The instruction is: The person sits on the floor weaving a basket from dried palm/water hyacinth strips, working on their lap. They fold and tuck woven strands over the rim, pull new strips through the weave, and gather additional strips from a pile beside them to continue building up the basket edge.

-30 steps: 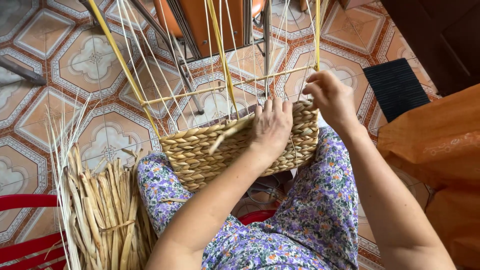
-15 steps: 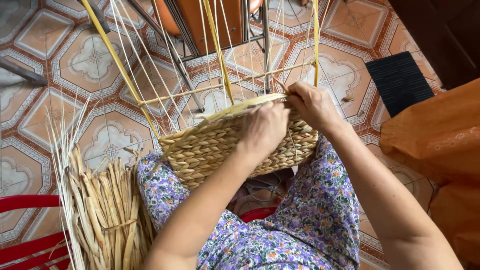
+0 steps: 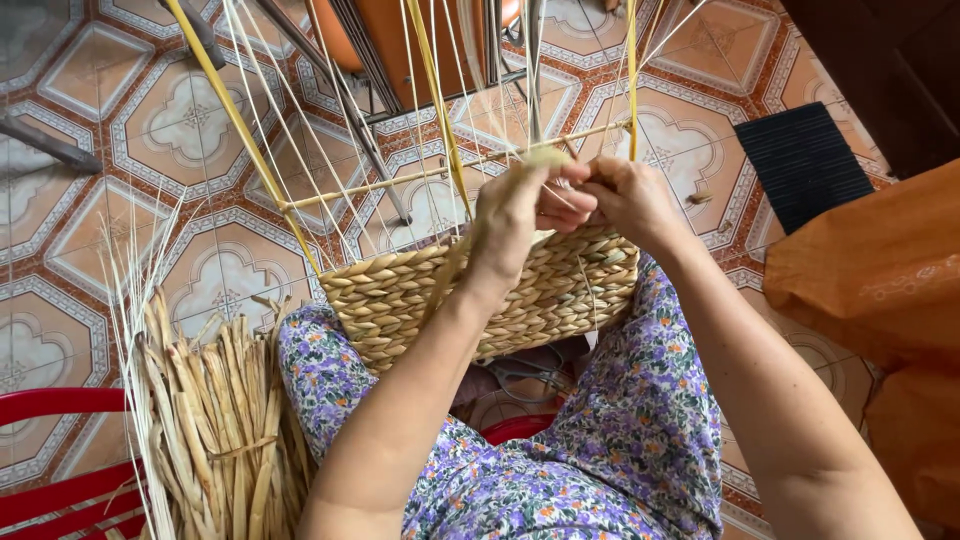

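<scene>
Weaving at the basket rim, both hands pinched on one strand

Looking down from the head camera, I see the left hand (image 3: 515, 215) and right hand (image 3: 625, 200) close together above the woven basket (image 3: 480, 295), fingers of both clamped on a pale straw strand (image 3: 545, 158) at the rim; the basket rests on my lap against the floral dress (image 3: 640, 420), its thin upright stakes (image 3: 300, 130) rising out of the top of the view; a bundle of dried straw (image 3: 215, 420) stands at my left knee, its lower end cut off by the picture's edge; a red chair (image 3: 60, 490) shows only in part; an orange cloth (image 3: 880, 280) lies to the right, beside a black ribbed mat (image 3: 805, 160) on the tiled floor (image 3: 90, 200); scissors (image 3: 525, 375) under the basket are half hidden in shadow; no labels that I can make out.
</scene>
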